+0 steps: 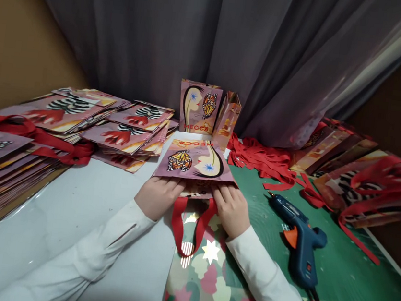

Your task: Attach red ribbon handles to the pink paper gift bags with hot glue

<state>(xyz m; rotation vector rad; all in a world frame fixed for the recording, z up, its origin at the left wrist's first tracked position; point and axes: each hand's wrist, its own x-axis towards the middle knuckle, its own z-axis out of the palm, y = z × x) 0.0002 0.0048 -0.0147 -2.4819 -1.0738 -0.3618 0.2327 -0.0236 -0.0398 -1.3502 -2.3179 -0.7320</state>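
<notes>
A printed paper gift bag (194,162) lies on its side before me, its mouth towards me and its butterfly-and-face print upside down. A red ribbon handle (178,230) hangs out of the mouth towards me. My left hand (159,195) grips the left of the opening, and my right hand (230,208) holds the right. The fingers of both hands reach in under the top panel, so the fingertips are hidden. Right of my right hand, a dark blue glue gun (295,236) with an orange trigger rests on a green mat (259,268).
Behind the bag stand two finished bags, one facing forward (200,109) and one side-on (228,117). Red ribbons (264,160) lie in a heap to their right. Stacks of flat bags (122,134) fill the left. More handled bags (359,181) crowd the right. A grey curtain (156,34) hangs behind.
</notes>
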